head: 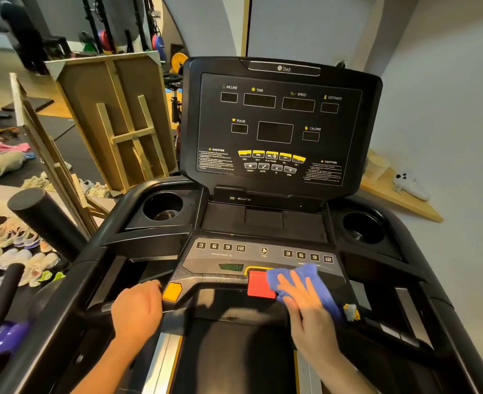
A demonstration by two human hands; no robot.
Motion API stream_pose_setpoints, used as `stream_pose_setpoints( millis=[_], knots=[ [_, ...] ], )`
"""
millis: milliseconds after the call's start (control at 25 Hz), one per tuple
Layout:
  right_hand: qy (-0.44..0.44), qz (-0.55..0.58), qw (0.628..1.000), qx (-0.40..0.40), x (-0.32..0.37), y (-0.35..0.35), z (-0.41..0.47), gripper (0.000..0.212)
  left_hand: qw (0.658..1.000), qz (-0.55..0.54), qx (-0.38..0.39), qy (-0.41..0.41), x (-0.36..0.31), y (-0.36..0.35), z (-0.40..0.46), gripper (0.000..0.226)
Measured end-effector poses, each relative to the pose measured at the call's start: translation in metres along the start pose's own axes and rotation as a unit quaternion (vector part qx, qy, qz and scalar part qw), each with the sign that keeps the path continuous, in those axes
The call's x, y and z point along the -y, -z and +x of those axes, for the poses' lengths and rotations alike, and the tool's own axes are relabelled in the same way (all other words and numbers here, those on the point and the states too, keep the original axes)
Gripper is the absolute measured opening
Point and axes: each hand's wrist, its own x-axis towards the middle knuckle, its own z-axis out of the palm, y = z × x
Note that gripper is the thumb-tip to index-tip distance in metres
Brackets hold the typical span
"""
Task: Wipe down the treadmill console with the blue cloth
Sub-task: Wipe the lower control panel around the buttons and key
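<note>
The black treadmill console (277, 123) fills the middle of the head view, with an upright display panel and a lower grey button strip (263, 251). My right hand (305, 305) presses the blue cloth (311, 280) flat on the lower panel, just right of the red stop button (260, 284); its fingers lie spread and straight on the cloth. My left hand (136, 308) grips the left end of the front handlebar, next to an orange button (172, 292). A small yellow and white tag (351, 311) shows at the cloth's right edge.
Two round cup holders (163, 207) (362, 228) flank the console. Wooden frames (115, 123) lean at the left, with several shoes (15, 251) on the floor below. A grey wall stands close on the right, with a wooden board (399, 194) at its foot.
</note>
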Motion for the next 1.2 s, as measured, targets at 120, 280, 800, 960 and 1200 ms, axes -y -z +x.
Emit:
stream_pose_setpoints(
  millis=[120,280,800,960,1200],
  knots=[
    [-0.019,0.095,0.995,0.02,0.011,-0.02,-0.014,0.052,1.0,-0.004,-0.003,-0.005,0.0,0.001,-0.001,0.007],
    [-0.126,0.246,0.96,0.038,0.041,-0.028,-0.021,0.053,0.999,-0.02,-0.012,-0.021,0.001,0.003,-0.002,0.005],
    [-0.022,0.176,0.93,0.322,0.134,-0.089,0.129,0.031,0.998,-0.017,-0.036,-0.059,0.0,0.009,-0.005,0.009],
    [0.071,0.023,0.892,0.446,0.124,-0.129,0.086,0.045,0.993,-0.003,-0.07,-0.098,0.005,0.003,-0.002,0.029],
    [0.033,0.117,0.926,0.357,0.125,-0.106,0.067,0.039,0.98,-0.076,-0.127,-0.136,0.002,0.011,-0.007,0.035]
  ],
)
